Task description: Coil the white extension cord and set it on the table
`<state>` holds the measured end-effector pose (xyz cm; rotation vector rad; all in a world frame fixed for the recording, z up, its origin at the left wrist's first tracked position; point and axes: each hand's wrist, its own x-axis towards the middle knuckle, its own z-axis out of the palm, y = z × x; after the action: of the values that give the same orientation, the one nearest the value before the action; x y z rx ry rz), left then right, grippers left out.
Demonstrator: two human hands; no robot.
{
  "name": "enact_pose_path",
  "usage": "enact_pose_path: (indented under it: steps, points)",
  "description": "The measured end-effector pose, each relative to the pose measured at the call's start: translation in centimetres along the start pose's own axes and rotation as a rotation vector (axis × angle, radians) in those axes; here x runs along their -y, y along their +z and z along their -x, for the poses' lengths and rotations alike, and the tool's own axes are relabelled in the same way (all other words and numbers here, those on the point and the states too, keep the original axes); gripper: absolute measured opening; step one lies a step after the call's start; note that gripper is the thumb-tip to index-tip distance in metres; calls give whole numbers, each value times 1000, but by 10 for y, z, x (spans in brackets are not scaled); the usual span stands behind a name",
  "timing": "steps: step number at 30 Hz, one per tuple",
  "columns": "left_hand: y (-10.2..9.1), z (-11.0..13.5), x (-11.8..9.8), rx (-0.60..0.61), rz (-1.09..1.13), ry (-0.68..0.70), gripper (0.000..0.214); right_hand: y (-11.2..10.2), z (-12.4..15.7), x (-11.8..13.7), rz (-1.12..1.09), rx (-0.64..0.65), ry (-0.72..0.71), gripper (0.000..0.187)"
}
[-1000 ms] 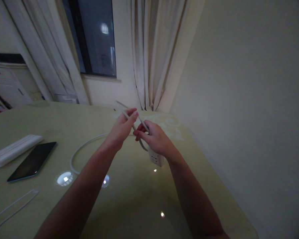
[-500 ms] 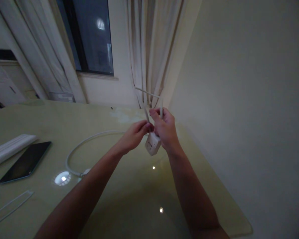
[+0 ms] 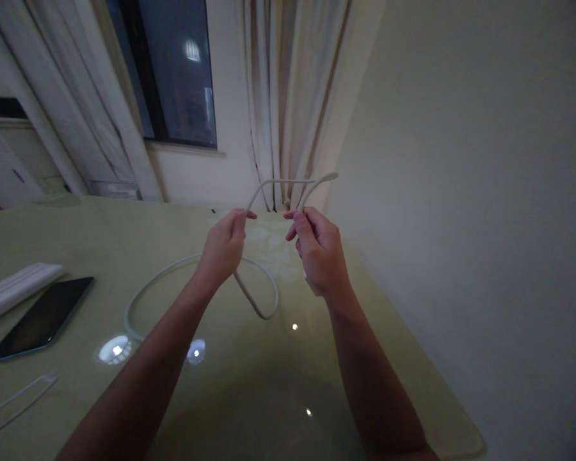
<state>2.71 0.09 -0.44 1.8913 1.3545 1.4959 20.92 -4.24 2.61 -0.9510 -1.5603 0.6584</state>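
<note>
A thick white power cord (image 3: 276,182) arches between my two hands above the far part of the table. My left hand (image 3: 224,243) pinches it between thumb and forefinger. From below that hand the cord hangs in a loop to the right and also curves away left over the tabletop. My right hand (image 3: 320,246) is closed on another stretch of the cord, whose bend sticks up past the fingers. Behind the right palm, only a sliver of the white socket block (image 3: 313,285) shows; the rest is hidden.
The glossy pale table (image 3: 249,384) meets a plain wall (image 3: 461,192) on the right. At the left lie a long white strip-shaped object (image 3: 22,288), a black tablet (image 3: 43,319) and a thin white cable (image 3: 16,410). Curtains (image 3: 297,96) and a window (image 3: 177,70) are beyond.
My hands have parted, the left moving left and the cord now spanning between them. A cord loop hangs below the left hand. The socket block has gone mostly behind my right hand.
</note>
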Motion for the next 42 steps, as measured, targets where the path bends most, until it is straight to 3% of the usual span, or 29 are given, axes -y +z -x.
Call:
enact_pose_path:
  steps: [2, 7, 10, 14, 18, 20, 24, 27, 30, 33, 36, 39, 42]
  points:
    - [1, 4, -6, 78, -151, 62, 40, 4, 3, 1, 62, 48, -25, 43]
    - [18, 17, -12, 471, -319, 181, 29, 10, 6, 4, 292, 174, -68, 27]
    - [26, 21, -8, 540, -398, 240, 31, 11, 6, 5, 431, 214, -91, 25]
    - [28, 21, -3, 544, -352, 249, 31, 12, 7, 5, 483, 256, -88, 31]
    - [24, 16, -3, 491, -77, 184, 30, 12, 7, 3, 444, 288, -103, 34]
    - [22, 13, -4, 423, 71, 84, 28, 10, 6, 2, 456, 261, -100, 34]
    - [17, 10, -9, 295, 355, -242, 28, 7, 4, 1, 562, 197, -71, 36]
    - [15, 8, -11, 249, 486, -393, 46, 6, 5, -2, 682, 251, -50, 33]
    - [14, 7, -10, 223, 398, -388, 60, 8, 9, -6, 802, 424, -41, 28]
    - [14, 6, -7, 156, 253, -252, 48, 11, 12, -10, 899, 546, -67, 29]
    - [16, 6, -4, 158, 302, -244, 39, 12, 12, -14, 971, 555, -102, 30]
    - [18, 6, 2, 217, 469, -360, 44, 11, 7, -19, 1006, 523, -131, 28]
    - [19, 4, 7, 233, 496, -367, 51, 7, 0, -25, 1025, 479, -127, 25]
